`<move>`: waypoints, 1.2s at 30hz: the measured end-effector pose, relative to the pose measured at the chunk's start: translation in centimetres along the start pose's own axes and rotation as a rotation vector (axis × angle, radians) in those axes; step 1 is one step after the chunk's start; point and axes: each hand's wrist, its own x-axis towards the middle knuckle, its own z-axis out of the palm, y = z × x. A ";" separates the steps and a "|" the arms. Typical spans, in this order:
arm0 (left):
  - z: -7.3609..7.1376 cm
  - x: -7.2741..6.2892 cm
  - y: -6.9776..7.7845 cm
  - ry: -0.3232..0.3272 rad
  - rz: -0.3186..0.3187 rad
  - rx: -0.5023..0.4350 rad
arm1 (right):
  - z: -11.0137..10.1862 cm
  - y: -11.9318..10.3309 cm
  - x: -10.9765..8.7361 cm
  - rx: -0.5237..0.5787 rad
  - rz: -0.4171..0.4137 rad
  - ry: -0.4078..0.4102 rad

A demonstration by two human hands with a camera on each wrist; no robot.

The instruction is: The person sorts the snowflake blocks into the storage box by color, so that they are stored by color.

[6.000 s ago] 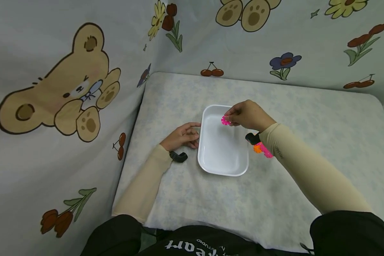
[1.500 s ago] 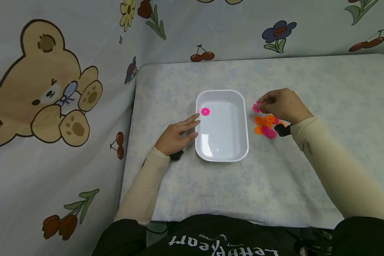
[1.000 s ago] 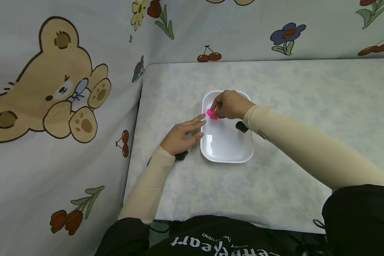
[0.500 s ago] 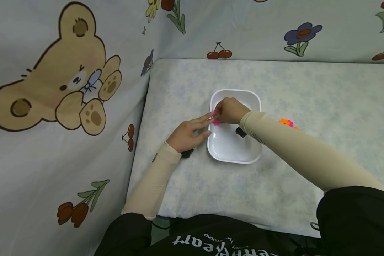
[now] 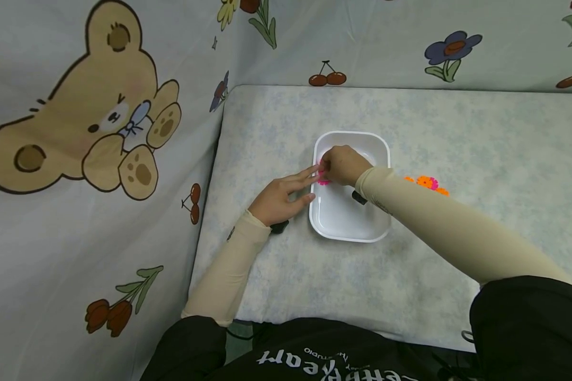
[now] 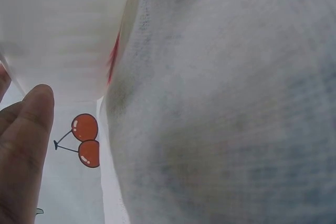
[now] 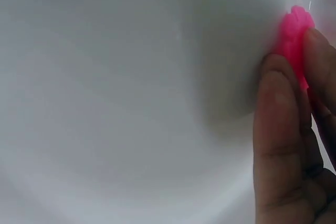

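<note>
Inside the white tray [image 5: 350, 227], near its left wall, my right hand [image 5: 344, 165] pinches a pink notched plastic disc [image 7: 295, 30] between thumb and fingertips. Pink [image 5: 323, 182] shows under those fingers in the head view; the hand covers the rest of that spot. My left hand [image 5: 278, 202] lies at the tray's left side, fingers straight, their tips over the rim and close to the right hand's fingertips. In the left wrist view, a finger [image 6: 31, 129] stands against the tray's outer wall [image 6: 68, 40].
Several orange discs [image 5: 425, 181] and a pink disc [image 5: 434, 183] lie on the pale tablecloth [image 5: 495, 148] right of the tray, partly hidden by my right forearm. A printed curtain [image 5: 362, 47] borders the table at the back and left.
My right hand has carried a pink disc from the pile leftward into the tray, where one pink disc lay. Over the last half second both hands barely move.
</note>
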 end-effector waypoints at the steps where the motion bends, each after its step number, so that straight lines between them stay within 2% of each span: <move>1: 0.0 0.0 0.0 0.000 0.001 0.001 | 0.0 0.0 0.0 -0.002 0.005 -0.001; 12: -0.1 0.3 0.3 -0.015 -0.024 0.017 | 0.0 0.1 -0.3 0.007 0.029 0.002; 36: 0.1 0.0 0.2 -0.008 -0.015 -0.003 | -0.1 0.4 -0.6 0.091 0.004 0.034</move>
